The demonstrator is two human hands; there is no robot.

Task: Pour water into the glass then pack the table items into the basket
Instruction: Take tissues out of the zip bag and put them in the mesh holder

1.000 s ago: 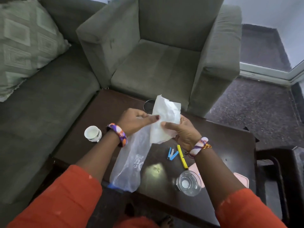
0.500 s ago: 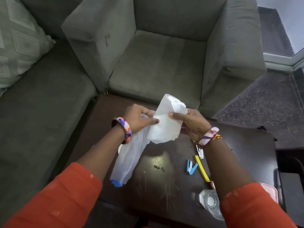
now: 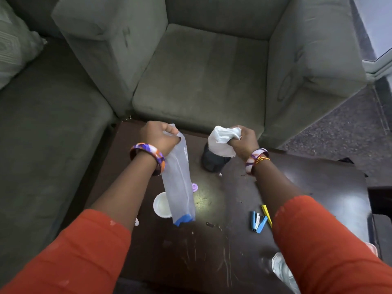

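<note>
My left hand [image 3: 158,136] grips the top of a long clear plastic bag [image 3: 179,183] with a blue bottom edge, which hangs down over the dark wooden table [image 3: 207,247]. My right hand [image 3: 244,139] clutches a crumpled white tissue [image 3: 220,143] above a dark cylindrical cup [image 3: 213,162] at the table's far side. A white cup [image 3: 160,205] stands partly behind the bag. Blue clips [image 3: 257,222] and a yellow stick [image 3: 266,213] lie to the right. The clear glass [image 3: 281,268] shows at the near right edge, mostly hidden by my right sleeve.
A small purple cap [image 3: 194,187] lies beside the bag. A grey armchair [image 3: 201,85] stands right behind the table and a grey sofa [image 3: 42,145] with a patterned cushion [image 3: 14,47] to the left. Carpeted floor [image 3: 350,128] lies to the right.
My hands have pulled apart: the tissue is out of the bag and bunched in my right hand, the bag hangs from my left. The camera view has tilted further down.
</note>
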